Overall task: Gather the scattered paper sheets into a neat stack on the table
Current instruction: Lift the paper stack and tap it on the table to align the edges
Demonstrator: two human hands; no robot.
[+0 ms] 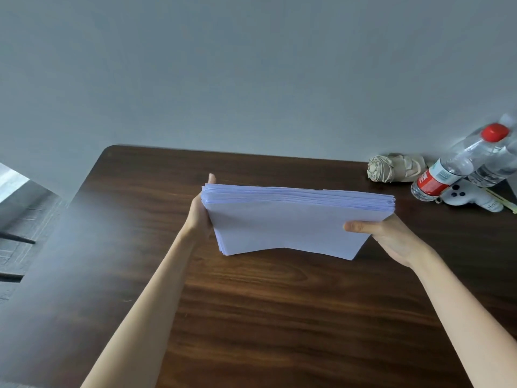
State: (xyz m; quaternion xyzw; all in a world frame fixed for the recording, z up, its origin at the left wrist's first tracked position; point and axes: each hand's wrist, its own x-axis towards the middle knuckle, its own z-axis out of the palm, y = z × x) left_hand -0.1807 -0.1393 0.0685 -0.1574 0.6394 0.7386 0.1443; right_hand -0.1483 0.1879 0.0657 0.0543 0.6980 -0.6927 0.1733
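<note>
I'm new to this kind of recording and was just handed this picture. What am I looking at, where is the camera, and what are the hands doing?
There is no machine here: a person works with bare hands. The single picture comes from a wide-angle camera worn on their head, looking forward and down. The left hand and right hand each grip one end of a stack of white paper sheets, tilted up towards the camera over a dark wooden table. Whether its lower edge touches the table I cannot tell. At the table's far right are a clear water bottle with a red cap, a beige rolled bundle and a small white object with dark dots.
</note>
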